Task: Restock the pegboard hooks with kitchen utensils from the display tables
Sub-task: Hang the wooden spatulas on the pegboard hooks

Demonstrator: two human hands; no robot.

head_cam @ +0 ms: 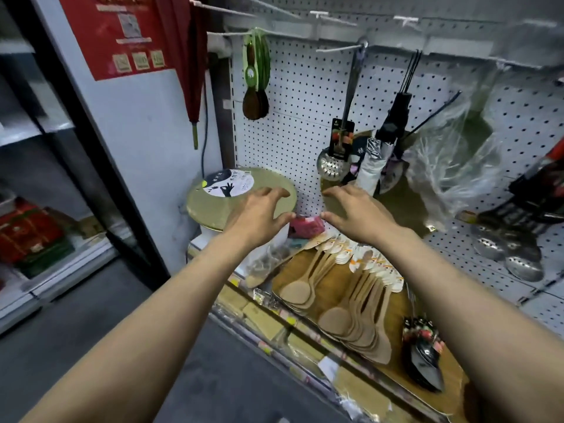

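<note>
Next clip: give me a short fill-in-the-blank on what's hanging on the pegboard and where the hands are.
1. The slotted metal ladle hangs from a pegboard ____.
2. Both the left hand and the right hand reach toward a small ____ packet.
3. The wooden spoons lie on the shelf ____ the hands.
4. The round board carries a round ____ on its face.

Missing words: hook; pink; below; label

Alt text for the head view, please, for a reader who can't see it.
Both bare hands, left hand and right hand, reach open toward a pink packet at the back of a shelf, holding nothing. Below them lies a fanned pile of wooden spoons; on the pegboard above hangs a slotted metal ladle.
</note>
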